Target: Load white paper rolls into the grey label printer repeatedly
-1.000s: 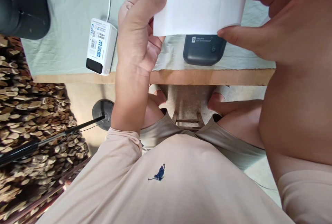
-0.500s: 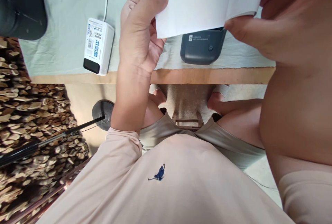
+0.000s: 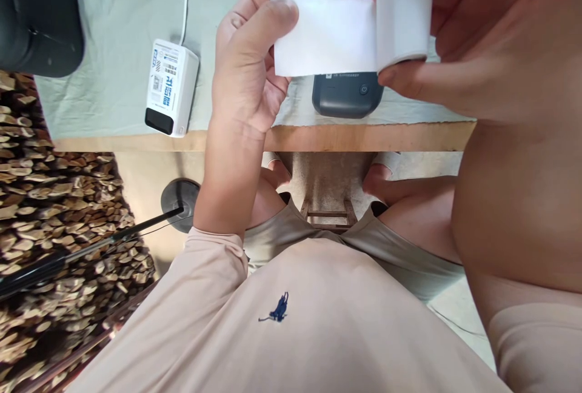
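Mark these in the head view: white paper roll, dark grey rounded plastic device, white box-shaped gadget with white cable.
White paper roll (image 3: pixel 404 14): head view, curved outer side.
Dark grey rounded plastic device (image 3: pixel 347 100): head view, near end, below the paper.
White box-shaped gadget (image 3: pixel 167 85): head view, labelled face.

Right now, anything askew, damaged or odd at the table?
No spill visible. Minor oddities: the paper strip off the white roll looks slightly rough along its upper edge, and the cloth is wrinkled, its front edge uneven against the wooden table edge.
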`<move>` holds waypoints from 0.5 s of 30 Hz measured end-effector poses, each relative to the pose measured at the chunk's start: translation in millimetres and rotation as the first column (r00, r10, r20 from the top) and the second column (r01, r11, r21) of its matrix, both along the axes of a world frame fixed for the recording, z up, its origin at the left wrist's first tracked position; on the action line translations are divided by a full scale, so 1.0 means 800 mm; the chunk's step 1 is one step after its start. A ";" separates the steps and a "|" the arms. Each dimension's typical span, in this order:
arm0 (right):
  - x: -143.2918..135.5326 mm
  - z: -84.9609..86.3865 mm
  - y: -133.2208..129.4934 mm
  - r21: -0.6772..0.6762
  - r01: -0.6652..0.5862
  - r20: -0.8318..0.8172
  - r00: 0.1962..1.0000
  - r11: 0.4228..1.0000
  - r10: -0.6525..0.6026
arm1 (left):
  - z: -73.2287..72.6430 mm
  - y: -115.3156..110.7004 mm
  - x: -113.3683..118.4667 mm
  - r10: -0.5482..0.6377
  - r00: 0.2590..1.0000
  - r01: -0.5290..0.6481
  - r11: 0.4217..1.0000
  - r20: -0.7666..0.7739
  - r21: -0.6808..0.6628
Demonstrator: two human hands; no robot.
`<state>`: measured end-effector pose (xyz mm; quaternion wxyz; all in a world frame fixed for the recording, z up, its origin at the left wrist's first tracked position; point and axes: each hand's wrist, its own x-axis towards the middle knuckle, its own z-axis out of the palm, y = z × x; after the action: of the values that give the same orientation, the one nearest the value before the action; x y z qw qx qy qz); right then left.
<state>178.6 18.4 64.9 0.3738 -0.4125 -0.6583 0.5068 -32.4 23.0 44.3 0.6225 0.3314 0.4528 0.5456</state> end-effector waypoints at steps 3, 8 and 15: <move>0.001 0.000 0.000 0.049 0.043 0.115 0.992 0.998 -0.049 | 0.000 -0.003 -0.001 -0.006 1.000 0.006 0.999 -0.010 0.032; -0.001 0.001 -0.001 0.043 0.051 0.231 0.971 0.998 -0.059 | -0.002 0.000 -0.004 -0.025 0.999 0.024 1.000 0.044 0.012; 0.004 -0.010 0.002 0.237 -0.026 0.269 0.962 0.971 -0.040 | 0.000 -0.004 -0.002 -0.071 0.998 0.070 0.993 -0.002 0.095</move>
<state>181.8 19.9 56.7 0.3285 -0.4326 -0.7579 0.3612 -34.4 19.8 44.7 0.6253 0.3760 0.4137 0.5445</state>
